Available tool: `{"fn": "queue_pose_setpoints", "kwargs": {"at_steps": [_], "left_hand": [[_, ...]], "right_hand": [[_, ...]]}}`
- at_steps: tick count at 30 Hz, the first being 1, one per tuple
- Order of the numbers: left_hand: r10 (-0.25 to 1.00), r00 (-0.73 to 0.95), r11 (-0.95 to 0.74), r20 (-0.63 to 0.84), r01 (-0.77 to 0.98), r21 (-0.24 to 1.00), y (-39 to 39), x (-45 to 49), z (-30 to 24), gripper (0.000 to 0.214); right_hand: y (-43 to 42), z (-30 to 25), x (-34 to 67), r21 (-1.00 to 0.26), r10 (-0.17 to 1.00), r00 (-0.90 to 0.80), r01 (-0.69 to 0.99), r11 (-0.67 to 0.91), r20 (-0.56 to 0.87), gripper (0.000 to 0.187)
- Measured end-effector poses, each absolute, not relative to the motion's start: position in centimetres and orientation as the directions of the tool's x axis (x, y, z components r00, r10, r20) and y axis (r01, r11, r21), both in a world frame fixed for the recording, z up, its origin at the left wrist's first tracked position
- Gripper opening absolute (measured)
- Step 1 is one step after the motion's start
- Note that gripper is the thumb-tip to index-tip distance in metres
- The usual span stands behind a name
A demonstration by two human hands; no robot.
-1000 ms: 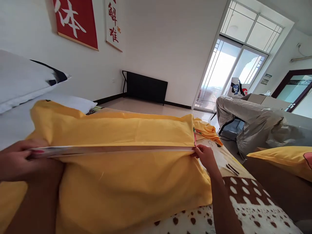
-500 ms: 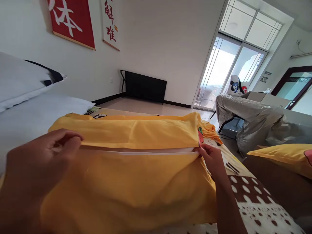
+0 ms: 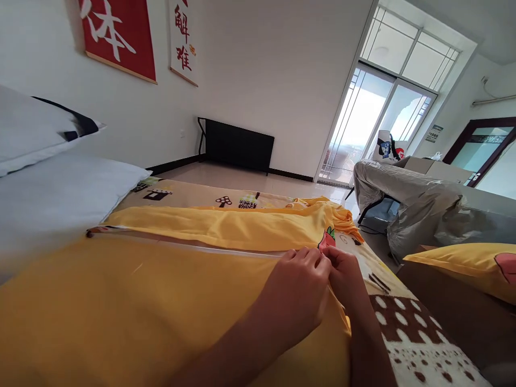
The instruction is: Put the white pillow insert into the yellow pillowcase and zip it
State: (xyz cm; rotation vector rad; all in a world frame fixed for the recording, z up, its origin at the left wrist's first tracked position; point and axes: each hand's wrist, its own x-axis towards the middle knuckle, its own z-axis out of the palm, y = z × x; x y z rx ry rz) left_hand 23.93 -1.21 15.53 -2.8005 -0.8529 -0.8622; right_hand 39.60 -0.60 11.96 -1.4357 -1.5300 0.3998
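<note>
A yellow pillowcase (image 3: 161, 301) lies across the bed in front of me. Along its far side runs a long opening edged with a white strip that looks like a zipper (image 3: 226, 251). My left hand (image 3: 302, 282) is closed in a pinch at the right end of this opening. Beside it, touching or nearly so, my right hand (image 3: 347, 274) pinches the same corner, close to a red and green print (image 3: 327, 238). Whatever small part lies between the fingertips is hidden. The left end of the opening gapes slightly, with no hand on it.
White pillows (image 3: 72, 185) are stacked at the left. A patterned blanket (image 3: 407, 317) covers the bed, with crumpled yellow cloth (image 3: 342, 215) at its far right. Another yellow pillow (image 3: 455, 260) sits on something brown at the right. Plastic-covered furniture (image 3: 411, 188) stands behind.
My left hand has let go of the opening's left end and crossed to the right corner beside my right hand. The far flap has sunk lower, showing more blanket.
</note>
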Motion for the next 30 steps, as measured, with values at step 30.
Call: {"fn": "queue_pose_setpoints", "kwargs": {"at_steps": [30], "left_hand": [[0.733,0.54,-0.68,0.413,0.592,0.433,4.4,26.8,9.2,0.016]], "right_hand": [[2.8,10.2,42.0,-0.756,0.99,-0.113,0.639,0.141,0.089,0.032]]}}
